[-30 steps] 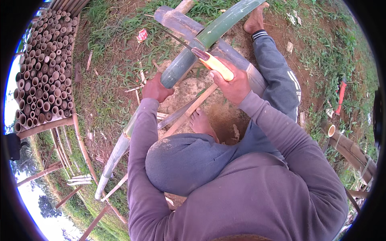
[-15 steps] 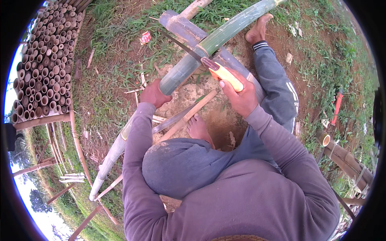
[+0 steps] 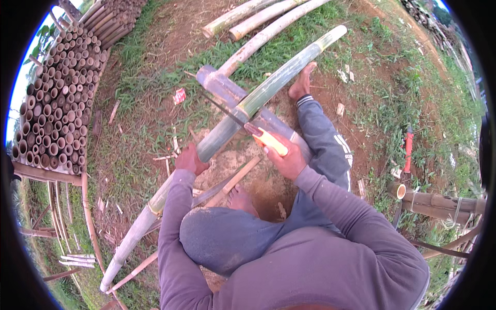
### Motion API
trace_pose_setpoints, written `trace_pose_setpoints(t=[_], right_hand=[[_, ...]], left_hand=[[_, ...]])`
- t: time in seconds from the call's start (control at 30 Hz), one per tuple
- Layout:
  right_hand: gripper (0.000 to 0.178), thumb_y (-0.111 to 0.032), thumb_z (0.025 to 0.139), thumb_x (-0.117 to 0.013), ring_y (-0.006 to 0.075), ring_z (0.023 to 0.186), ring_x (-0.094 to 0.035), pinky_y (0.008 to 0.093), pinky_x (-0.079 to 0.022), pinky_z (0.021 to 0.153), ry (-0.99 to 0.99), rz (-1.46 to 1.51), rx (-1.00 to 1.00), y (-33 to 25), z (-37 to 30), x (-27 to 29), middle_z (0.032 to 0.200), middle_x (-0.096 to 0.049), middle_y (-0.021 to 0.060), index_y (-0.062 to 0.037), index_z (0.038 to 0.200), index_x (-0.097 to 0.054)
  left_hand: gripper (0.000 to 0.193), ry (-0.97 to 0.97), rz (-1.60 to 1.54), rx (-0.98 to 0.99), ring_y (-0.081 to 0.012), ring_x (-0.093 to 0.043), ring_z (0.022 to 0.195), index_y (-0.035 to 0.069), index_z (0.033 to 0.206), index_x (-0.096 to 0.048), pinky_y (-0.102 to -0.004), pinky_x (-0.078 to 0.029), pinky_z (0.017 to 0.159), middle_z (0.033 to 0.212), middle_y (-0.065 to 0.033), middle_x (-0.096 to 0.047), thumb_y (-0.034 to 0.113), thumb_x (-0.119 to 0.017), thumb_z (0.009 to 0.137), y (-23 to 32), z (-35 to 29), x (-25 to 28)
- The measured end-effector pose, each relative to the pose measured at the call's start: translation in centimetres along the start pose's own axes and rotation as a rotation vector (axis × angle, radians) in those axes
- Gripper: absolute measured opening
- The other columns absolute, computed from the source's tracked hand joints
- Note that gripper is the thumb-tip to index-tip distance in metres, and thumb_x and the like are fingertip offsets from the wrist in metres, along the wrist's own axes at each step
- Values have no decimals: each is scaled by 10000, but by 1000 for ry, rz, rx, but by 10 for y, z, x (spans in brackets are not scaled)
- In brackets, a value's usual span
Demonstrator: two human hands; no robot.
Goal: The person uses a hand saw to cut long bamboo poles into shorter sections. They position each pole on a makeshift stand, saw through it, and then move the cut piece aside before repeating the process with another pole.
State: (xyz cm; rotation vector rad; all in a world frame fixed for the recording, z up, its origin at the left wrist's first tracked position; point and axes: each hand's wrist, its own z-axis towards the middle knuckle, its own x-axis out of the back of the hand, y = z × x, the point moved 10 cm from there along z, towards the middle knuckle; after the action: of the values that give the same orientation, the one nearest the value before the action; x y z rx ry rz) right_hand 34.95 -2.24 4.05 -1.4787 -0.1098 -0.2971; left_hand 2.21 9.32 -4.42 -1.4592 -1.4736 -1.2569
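A long green bamboo pole [image 3: 279,77] runs slantwise from lower left to upper right, resting across a thick grey bamboo log [image 3: 284,128]. My left hand [image 3: 191,159] is closed round the pole on the near side of the log. In my right hand [image 3: 289,158] is the yellow-orange handle of a handsaw [image 3: 272,141]. The saw's dark blade crosses the pole close to a pale node ring, with its tip sticking out beyond the far left side. How deep the blade sits in the bamboo I cannot tell. My bent leg is beside the pole.
Cut bamboo tubes [image 3: 54,111] are stacked at the left. Several bare poles [image 3: 268,33] lie at the far side. An orange-red tool [image 3: 408,151] lies on the right, near a tied bamboo pole [image 3: 439,201]. A red wrapper [image 3: 179,96] lies on the grass.
The view has tipped farther ahead, so the pole, saw and hands appear lower and the poles at the far side show more. Both hands keep their holds.
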Motion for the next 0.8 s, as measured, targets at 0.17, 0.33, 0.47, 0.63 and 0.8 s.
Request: trace_pose_setpoints(t=[0.17,0.33,0.47,0.63,0.8], right_hand=[[526,-236,985,-755,150,1065,-714,321,-566,942,24,70,52,11,-2,0,1195,-768,122,-39,1450,-610],[518,-245,984,-756,121,1021,-714,315,-571,909,22,60,50,15,-6,16,1169,-774,111,-60,1448,-619],[496,-188,989,-749,104,1047,-674,291,-545,933,24,-3,86,2,11,30,1240,-745,88,-31,1441,-616],[494,-259,983,-762,136,978,-732,316,-576,883,149,8,216,-2,51,54,1120,-785,99,-68,1421,-639],[503,-289,983,-762,154,1042,-744,328,-577,927,67,-77,87,19,80,72,1157,-786,102,-84,1424,-636]], left_hand=[[881,-35,20,17,-414,-743,1056,53,1302,-553,-505,-595,942,1106,-244,-747,487,-932,635,0,-3,7],[796,59,-50,-3,-422,-741,1032,99,1284,-589,-516,-596,910,1105,-238,-749,418,-908,628,17,-8,20],[793,161,-18,1,-418,-738,1038,115,1292,-602,-509,-589,919,1114,-217,-752,414,-907,623,33,13,55],[760,223,19,-40,-405,-734,1055,125,1305,-576,-517,-587,918,1164,-203,-733,397,-902,674,64,52,73],[763,207,53,-34,-398,-725,1085,138,1321,-547,-523,-580,928,1197,-196,-713,404,-898,698,76,84,48]])
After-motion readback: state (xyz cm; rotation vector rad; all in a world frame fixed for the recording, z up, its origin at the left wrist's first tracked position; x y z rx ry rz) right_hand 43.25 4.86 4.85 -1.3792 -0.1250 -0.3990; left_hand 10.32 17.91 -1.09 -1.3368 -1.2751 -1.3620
